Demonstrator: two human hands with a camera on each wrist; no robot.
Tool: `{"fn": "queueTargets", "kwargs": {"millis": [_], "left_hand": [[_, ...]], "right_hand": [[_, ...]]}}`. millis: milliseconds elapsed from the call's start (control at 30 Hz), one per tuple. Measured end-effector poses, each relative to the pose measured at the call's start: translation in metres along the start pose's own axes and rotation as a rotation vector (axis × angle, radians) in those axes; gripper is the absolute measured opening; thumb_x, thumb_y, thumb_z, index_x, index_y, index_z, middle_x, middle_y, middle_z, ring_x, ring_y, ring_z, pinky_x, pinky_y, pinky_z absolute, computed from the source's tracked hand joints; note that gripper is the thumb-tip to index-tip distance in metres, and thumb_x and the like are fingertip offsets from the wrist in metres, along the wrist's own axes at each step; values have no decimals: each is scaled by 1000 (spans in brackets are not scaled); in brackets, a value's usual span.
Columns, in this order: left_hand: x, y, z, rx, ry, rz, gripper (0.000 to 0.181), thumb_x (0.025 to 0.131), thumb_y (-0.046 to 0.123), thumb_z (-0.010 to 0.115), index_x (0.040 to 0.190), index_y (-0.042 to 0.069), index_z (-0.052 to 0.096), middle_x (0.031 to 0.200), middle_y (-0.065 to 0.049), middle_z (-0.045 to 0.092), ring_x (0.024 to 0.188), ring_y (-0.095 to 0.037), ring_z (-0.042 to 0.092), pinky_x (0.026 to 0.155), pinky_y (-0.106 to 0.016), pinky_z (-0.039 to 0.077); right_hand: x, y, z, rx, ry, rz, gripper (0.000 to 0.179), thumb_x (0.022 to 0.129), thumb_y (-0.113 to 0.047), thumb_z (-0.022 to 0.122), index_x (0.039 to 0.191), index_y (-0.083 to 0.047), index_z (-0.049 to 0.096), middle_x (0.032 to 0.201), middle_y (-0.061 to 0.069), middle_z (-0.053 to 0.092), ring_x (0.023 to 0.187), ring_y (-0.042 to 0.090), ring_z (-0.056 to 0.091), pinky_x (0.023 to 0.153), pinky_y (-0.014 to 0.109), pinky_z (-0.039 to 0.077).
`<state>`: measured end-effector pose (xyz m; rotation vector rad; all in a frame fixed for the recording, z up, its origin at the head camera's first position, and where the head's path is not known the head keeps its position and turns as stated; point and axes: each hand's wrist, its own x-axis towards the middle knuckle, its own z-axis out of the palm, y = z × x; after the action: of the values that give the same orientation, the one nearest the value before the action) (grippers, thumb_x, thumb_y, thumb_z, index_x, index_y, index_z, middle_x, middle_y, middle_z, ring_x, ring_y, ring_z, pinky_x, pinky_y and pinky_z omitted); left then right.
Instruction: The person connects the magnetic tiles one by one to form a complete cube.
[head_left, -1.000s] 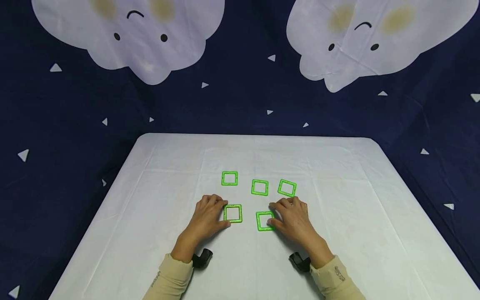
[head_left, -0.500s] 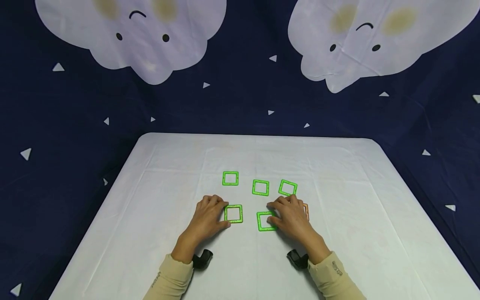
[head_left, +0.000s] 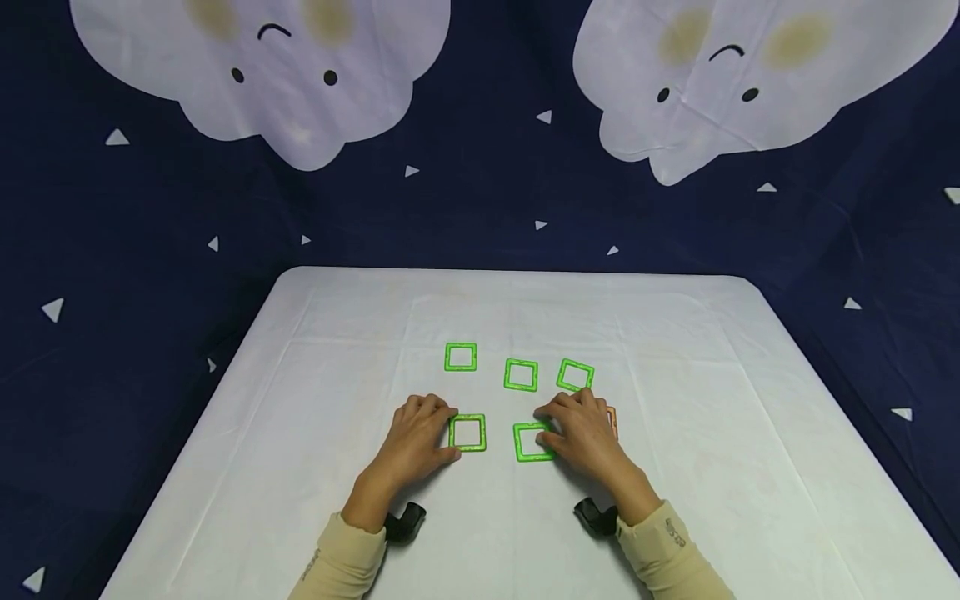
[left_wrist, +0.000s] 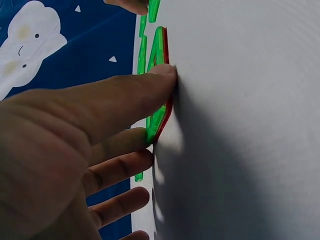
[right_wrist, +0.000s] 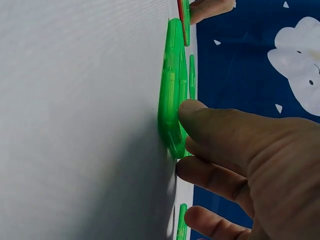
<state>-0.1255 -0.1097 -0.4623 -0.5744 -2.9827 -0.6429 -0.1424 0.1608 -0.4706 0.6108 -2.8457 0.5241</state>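
My left hand [head_left: 415,437] grips the left side of a square magnetic tile [head_left: 483,433], thumb at the near corner and index finger at the far one. In the left wrist view, this green tile [left_wrist: 159,42] has a red layer directly beneath it. Across a small gap, my right hand [head_left: 585,437] holds another green square tile [head_left: 517,443] by its right part. The right wrist view shows the thumb on top of that tile [right_wrist: 169,95], with the other fingers beyond it. Both tiles lie at the table surface, and the right one is partly covered by fingers.
Three green square tiles lie farther back: one at left [head_left: 447,357], one in the middle [head_left: 507,375] and a turned one at right [head_left: 561,372]. An orange tile [head_left: 612,422] peeks out behind my right hand. The white table [head_left: 300,375] meets a dark blue backdrop [head_left: 480,225].
My left hand and its tile have shifted slightly toward me. My right hand has moved a little left, uncovering an edge of the orange tile.
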Motion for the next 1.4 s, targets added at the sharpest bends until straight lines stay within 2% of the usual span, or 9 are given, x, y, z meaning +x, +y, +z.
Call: {"fn": "queueTargets", "kwargs": {"millis": [333, 667, 1400], "left_hand": [[-4, 2, -1, -28, -28, -10, 54, 73, 26, 81, 119, 6, 61, 114, -8, 56, 108, -29, 43, 95, -49, 36], [-7, 1, 2, -47, 5, 16, 51, 72, 27, 81, 116, 7, 63, 111, -6, 57, 107, -27, 45, 92, -47, 36], [-13, 3, 5, -52, 9, 48, 51, 72, 29, 80, 115, 8, 64, 109, -3, 58, 105, -24, 46, 91, -45, 36]], "right_hand": [[3, 2, 5, 30, 3, 11, 24, 69, -26, 82, 92, -20, 74, 90, -5, 64, 87, 20, 44, 73, 38, 31], [3, 4, 7, 55, 33, 5, 20, 69, -25, 82, 88, -21, 75, 87, -5, 63, 84, 18, 43, 72, 35, 30], [3, 6, 11, 87, 57, 16, 17, 67, -22, 83, 80, -22, 74, 81, -8, 61, 81, 16, 43, 71, 34, 29]]}}
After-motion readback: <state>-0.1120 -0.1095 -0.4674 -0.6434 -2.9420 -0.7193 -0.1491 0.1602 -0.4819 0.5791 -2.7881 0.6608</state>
